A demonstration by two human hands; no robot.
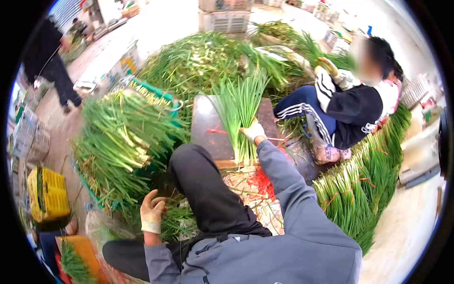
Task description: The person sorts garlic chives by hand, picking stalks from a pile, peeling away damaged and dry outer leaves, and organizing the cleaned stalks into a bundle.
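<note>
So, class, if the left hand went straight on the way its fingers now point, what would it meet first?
Most likely the leafy stalks heaped in the green basket, ahead of the left hand. Depth is unclear here, so it might pass above them.

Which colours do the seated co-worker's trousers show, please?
The trousers are blue, striped with white; the head view shows this best.

Bright indoor work space, pale walls curving at right, brownish floor at left, white light washing the far floor, stacked plastic crates at far side, yellow crate at lower left.
</note>
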